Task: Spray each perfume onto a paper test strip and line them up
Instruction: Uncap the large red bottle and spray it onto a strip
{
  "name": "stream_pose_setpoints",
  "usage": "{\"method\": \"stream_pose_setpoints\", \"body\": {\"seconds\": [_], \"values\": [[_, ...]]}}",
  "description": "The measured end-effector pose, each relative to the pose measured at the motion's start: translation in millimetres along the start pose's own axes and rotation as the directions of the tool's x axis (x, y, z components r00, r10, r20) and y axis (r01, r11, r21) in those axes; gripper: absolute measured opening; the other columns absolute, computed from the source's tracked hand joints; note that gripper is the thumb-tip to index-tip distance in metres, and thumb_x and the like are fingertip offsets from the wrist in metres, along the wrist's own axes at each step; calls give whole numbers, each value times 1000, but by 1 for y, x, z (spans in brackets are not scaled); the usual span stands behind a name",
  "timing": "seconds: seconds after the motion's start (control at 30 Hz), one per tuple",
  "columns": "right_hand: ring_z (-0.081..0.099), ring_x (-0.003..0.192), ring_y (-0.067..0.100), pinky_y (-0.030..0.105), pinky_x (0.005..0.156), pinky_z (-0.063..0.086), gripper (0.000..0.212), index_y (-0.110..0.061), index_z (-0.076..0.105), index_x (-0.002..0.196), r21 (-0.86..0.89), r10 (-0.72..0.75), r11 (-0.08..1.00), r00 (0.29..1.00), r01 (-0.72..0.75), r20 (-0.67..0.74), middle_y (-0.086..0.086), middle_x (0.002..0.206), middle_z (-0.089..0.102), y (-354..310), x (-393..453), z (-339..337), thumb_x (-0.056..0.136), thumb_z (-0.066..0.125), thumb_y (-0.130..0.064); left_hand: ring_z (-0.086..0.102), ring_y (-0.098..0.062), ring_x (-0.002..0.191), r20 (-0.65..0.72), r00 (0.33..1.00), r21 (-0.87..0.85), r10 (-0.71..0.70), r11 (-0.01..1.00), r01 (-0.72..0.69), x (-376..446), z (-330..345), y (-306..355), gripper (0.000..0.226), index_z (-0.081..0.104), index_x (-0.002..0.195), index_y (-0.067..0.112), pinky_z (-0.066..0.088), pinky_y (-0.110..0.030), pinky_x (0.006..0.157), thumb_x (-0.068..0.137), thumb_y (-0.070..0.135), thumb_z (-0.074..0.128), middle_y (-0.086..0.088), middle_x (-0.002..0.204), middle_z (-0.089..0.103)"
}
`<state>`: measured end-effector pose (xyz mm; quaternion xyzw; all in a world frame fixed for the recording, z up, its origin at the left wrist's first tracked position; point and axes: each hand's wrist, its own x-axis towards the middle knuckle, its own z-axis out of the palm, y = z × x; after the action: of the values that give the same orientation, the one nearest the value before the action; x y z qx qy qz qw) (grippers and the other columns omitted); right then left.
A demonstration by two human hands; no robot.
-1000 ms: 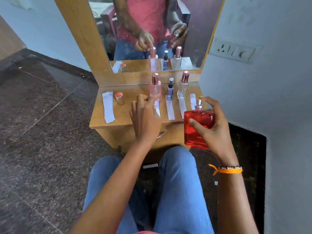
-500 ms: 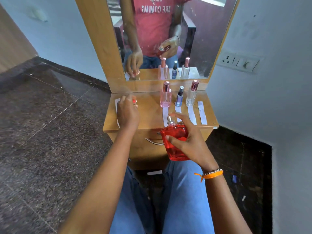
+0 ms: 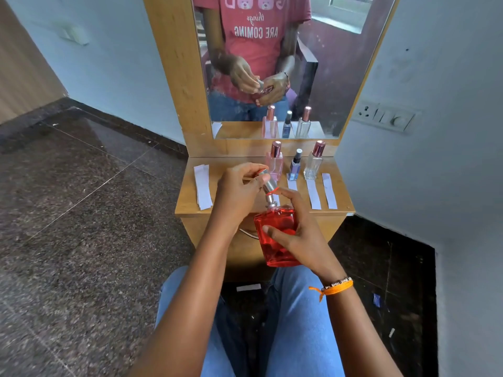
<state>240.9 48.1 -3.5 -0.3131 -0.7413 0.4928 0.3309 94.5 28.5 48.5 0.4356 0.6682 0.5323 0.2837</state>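
Red liquid fills the square glass perfume bottle (image 3: 276, 238), held above the lap just before the wooden table (image 3: 190, 197), its long axis tilted, nozzle pointing up and away toward the mirror (image 3: 326, 77). Right hand (image 3: 302, 235) grips its body. Left hand (image 3: 236, 191), half a second ago resting at the table's left, now pinches the silver cap (image 3: 268, 180) right above the nozzle. White paper strips (image 3: 313, 194) lie before three small bottles (image 3: 295, 164).
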Motion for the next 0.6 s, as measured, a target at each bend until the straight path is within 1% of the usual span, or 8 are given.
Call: {"method": "stream_pose_setpoints", "body": {"seconds": [0.07,0.17,0.27,0.37,0.43,0.5,0.57,0.6], "values": [[68,84,18,26,76,57,67,-45,32,117,7,6,1000,1000,-6,4,-11,88,66,1,-1,2,78,74,-8,62,-16,98,23,1000,0,-4,1000,4,-1,-6,1,21,68,107,14,51,-44,93,86,14,62,2,95,67],[69,84,16,17,74,55,68,-42,27,116,23,18,1000,1000,-18,4,-6,88,68,0,-1,6,78,74,-11,62,-13,99,30,999,34,23,999,-24,-3,-10,4,21,69,106,16,50,-39,94,85,14,63,2,100,69],[69,88,12,22,78,56,72,-38,24,125,22,10,1000,1000,-10,-3,-17,93,68,-2,0,8,79,75,-15,60,-1,93,29,998,98,63,993,-65,-4,-14,3,20,70,103,18,48,-25,86,85,15,63,4,100,70],[69,91,10,28,84,57,80,-39,22,137,4,-37,999,999,37,-2,-41,105,57,-4,1,8,81,72,-14,61,-5,98,109,994,77,23,997,-32,-9,-15,1,18,70,102,20,49,-34,93,85,16,64,7,98,69],[65,104,12,34,93,54,83,-46,22,142,2,-62,998,998,62,12,-36,121,54,-5,1,9,83,70,-14,61,-8,100,147,989,37,15,999,-20,-10,-17,0,19,70,101,25,48,-39,95,85,18,64,9,98,69],[57,119,8,31,99,50,78,-52,27,140,21,-75,997,997,75,9,-24,138,47,-6,1,10,84,69,-18,62,-1,96,208,978,-6,26,1000,-25,-10,-21,-2,22,68,106,29,50,-29,89,86,20,64,13,98,69],[57,114,-2,16,91,49,74,-49,32,139,56,-106,993,994,107,-27,-31,137,44,-9,4,11,84,69,-17,60,11,94,308,951,-81,13,997,13,-14,-23,-2,34,59,122,32,46,-11,80,88,29,60,18,104,65],[58,110,-6,11,86,49,73,-46,33,139,59,-128,990,990,131,-53,-35,133,45,-11,6,10,83,69,-15,57,14,98,340,940,-115,-1,992,43,-16,-24,-4,44,51,131,32,44,-7,80,87,37,58,21,110,62]]}}
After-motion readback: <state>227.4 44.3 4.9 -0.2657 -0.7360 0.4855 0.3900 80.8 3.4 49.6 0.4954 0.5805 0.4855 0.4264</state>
